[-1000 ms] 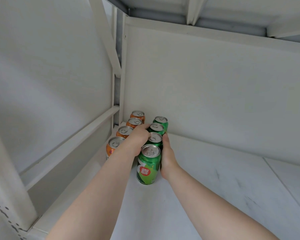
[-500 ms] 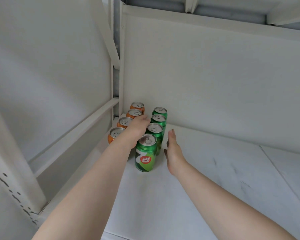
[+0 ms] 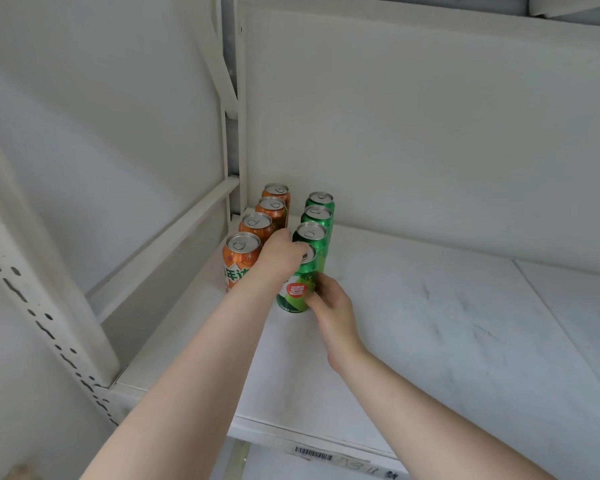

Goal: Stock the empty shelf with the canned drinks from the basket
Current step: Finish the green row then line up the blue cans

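Two rows of cans stand upright in the back left corner of the white shelf [image 3: 430, 323]: several orange cans [image 3: 243, 258] on the left, several green cans [image 3: 314, 233] on the right. My left hand [image 3: 281, 254] grips the top of the front green can [image 3: 297, 289]. My right hand [image 3: 329, 303] holds that can's lower right side, fingers curled round it. The basket is out of view.
A white back panel [image 3: 430, 133] rises behind the cans. A slanted shelf upright with slots [image 3: 49, 306] and a side rail [image 3: 163, 244] stand at the left. A barcode label [image 3: 314, 453] marks the shelf's front edge.
My right hand left the green row, opened beside it, then closed on the front green can's lower side. My left hand moved from between the rows onto that can's top. The camera drew back.
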